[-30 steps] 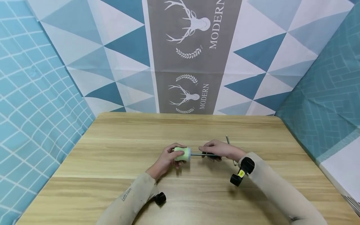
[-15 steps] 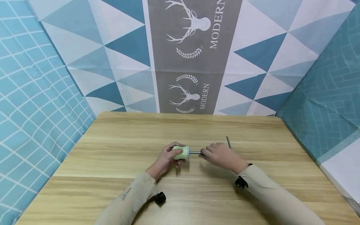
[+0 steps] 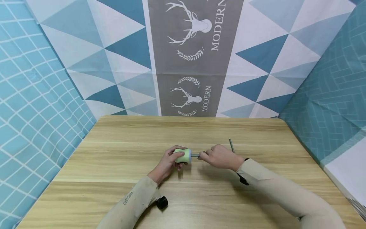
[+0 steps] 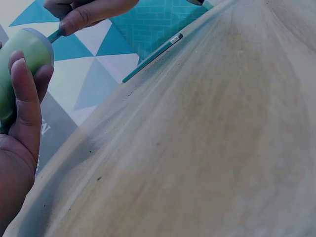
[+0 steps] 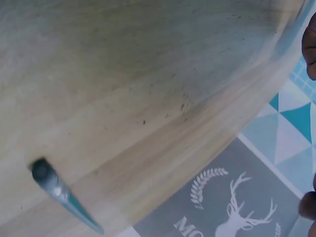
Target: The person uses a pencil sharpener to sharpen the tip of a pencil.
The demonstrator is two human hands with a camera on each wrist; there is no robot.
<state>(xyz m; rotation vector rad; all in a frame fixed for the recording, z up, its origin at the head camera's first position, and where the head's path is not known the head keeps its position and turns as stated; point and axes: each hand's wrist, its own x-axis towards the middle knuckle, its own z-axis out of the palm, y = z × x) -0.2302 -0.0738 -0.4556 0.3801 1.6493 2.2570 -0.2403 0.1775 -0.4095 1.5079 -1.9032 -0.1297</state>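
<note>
A pale green, barrel-shaped handle with a lavender collar lies sideways in my left hand, whose fingers and thumb grip it. From its collar a metal shaft runs to the right. My right hand curls round that shaft and covers its far end. In the left wrist view, the green handle fills the left edge, with the right hand's fingers pinching the shaft above. Behind the right hand a slim metal rod lies on the table, partly covered.
The wooden table reaches back to a patterned cloth wall. In the right wrist view, the loose rod shows a wider, dark end. A white surface stands beside the table's right edge.
My right hand has turned over, back upward, and slid left along the shaft toward the green handle. A black part visible under it earlier is now covered. My left hand keeps its grip.
</note>
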